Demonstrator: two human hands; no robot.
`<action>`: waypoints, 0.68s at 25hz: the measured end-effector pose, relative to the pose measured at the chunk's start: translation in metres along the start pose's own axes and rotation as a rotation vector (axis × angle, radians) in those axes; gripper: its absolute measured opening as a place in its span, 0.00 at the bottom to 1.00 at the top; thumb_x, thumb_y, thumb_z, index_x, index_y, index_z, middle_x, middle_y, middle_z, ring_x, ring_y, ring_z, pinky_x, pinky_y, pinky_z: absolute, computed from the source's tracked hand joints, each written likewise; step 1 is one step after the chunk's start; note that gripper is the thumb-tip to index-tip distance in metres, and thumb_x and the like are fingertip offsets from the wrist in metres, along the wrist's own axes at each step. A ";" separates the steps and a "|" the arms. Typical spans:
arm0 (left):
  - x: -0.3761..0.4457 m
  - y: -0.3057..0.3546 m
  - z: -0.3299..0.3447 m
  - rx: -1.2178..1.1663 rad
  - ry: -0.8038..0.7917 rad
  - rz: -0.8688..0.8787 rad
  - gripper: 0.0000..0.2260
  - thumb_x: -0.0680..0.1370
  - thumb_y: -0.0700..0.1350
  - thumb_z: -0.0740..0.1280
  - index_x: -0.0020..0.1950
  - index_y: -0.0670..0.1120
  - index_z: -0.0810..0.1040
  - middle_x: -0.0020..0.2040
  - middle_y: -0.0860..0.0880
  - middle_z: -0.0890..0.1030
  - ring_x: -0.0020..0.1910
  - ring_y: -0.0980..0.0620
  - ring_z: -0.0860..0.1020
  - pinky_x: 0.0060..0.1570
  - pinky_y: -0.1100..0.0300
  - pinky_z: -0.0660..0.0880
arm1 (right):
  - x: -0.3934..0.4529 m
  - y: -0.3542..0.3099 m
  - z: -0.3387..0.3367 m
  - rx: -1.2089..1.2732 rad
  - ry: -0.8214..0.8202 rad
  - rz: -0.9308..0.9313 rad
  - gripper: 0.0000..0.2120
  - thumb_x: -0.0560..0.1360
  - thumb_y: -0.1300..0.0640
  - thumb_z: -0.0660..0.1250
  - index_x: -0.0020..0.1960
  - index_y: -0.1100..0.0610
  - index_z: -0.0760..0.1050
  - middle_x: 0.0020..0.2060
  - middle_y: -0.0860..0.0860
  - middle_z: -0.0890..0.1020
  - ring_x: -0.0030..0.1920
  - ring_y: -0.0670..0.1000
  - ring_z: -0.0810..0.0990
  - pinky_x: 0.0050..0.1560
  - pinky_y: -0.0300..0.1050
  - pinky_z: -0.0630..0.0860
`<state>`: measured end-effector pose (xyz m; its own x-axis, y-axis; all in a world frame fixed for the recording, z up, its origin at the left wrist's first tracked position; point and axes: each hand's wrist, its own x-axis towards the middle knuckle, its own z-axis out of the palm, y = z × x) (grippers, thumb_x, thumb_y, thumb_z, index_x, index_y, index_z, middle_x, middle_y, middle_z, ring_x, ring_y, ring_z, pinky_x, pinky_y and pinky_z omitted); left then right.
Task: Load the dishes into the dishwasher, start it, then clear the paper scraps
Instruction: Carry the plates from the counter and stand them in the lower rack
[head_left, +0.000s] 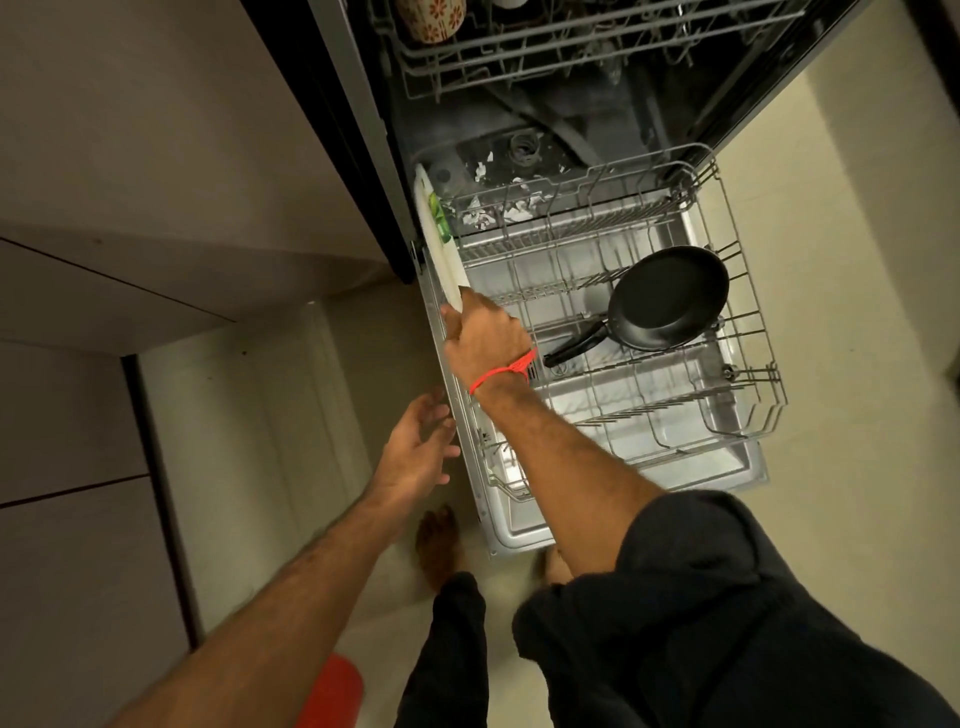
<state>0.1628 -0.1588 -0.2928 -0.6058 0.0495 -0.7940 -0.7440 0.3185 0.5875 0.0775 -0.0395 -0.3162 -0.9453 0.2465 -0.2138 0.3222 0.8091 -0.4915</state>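
The right hand (480, 332) pinches the near end of a white cutting board (439, 244), fingers curled round its edge. The board stands on its thin side at the left edge of the rack (748, 291), well apart from the frying pan (667, 296). Its long side points into the dishwasher. It looks stiff, light and smooth, so hold it by the edges. The left hand (418, 447) is open, holding nothing, near the rack's front corner.

lower rack (748, 415): near half and left-centre rows bare wire, open from above | frying pan (670, 296): fills far right, handle reaching left across the middle | white cutting board (441, 249): on edge along left wall | upper rack (571, 52): overhangs far end | paper scraps (498, 208): on tub floor beyond
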 end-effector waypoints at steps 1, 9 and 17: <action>0.000 0.000 -0.001 0.003 -0.003 0.012 0.18 0.85 0.46 0.62 0.74 0.56 0.67 0.62 0.61 0.77 0.48 0.52 0.82 0.41 0.55 0.78 | 0.010 0.001 0.000 0.002 -0.040 0.038 0.14 0.81 0.47 0.60 0.59 0.55 0.74 0.49 0.57 0.83 0.50 0.64 0.82 0.46 0.54 0.77; -0.009 -0.003 -0.012 0.010 0.008 0.040 0.20 0.85 0.45 0.62 0.77 0.55 0.66 0.68 0.57 0.75 0.54 0.49 0.83 0.47 0.54 0.80 | 0.038 0.025 0.001 0.487 -0.311 0.221 0.23 0.77 0.52 0.70 0.70 0.56 0.70 0.59 0.57 0.81 0.58 0.57 0.79 0.62 0.53 0.76; -0.034 0.016 -0.011 -0.023 0.055 0.097 0.19 0.85 0.44 0.62 0.75 0.57 0.69 0.57 0.67 0.75 0.53 0.53 0.82 0.49 0.54 0.81 | -0.038 0.047 -0.015 0.856 -0.080 0.319 0.20 0.80 0.63 0.63 0.71 0.53 0.71 0.66 0.49 0.77 0.57 0.36 0.78 0.57 0.33 0.76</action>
<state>0.1685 -0.1663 -0.2548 -0.6897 0.0265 -0.7236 -0.6867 0.2931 0.6653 0.1274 -0.0031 -0.3183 -0.8088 0.3269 -0.4888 0.5258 0.0299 -0.8501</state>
